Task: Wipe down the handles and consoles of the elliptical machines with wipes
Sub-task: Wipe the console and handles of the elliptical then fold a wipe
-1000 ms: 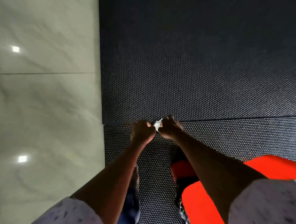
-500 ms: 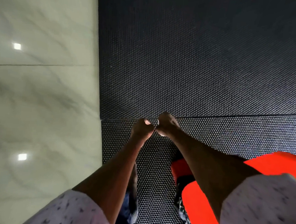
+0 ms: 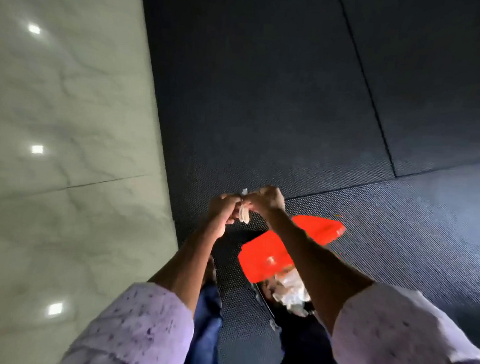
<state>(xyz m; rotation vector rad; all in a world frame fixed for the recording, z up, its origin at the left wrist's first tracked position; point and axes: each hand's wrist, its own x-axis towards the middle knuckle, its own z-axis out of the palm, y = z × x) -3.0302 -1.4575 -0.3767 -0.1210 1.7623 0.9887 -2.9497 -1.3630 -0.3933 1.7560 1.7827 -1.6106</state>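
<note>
Both hands meet in front of me over the floor. My left hand point(image 3: 222, 212) and my right hand point(image 3: 265, 200) each pinch a small crumpled white wipe point(image 3: 243, 214) that hangs between them, with a little tip sticking up above the fingers. Below my right forearm is a red pack point(image 3: 265, 254) with a bunch of white wipes point(image 3: 290, 292) showing at its lower end. No elliptical machine, handle or console is in view.
Black textured rubber mats point(image 3: 267, 98) cover the floor ahead and to the right, with seams between them. Glossy pale marble tile point(image 3: 60, 140) lies to the left and reflects ceiling lights. My blue trouser legs and lilac sleeves fill the bottom.
The view has swung, so the mat edge now runs slantwise. My hands have risen and more of the wipe hangs out between them. The red pack now shows under my right forearm.
</note>
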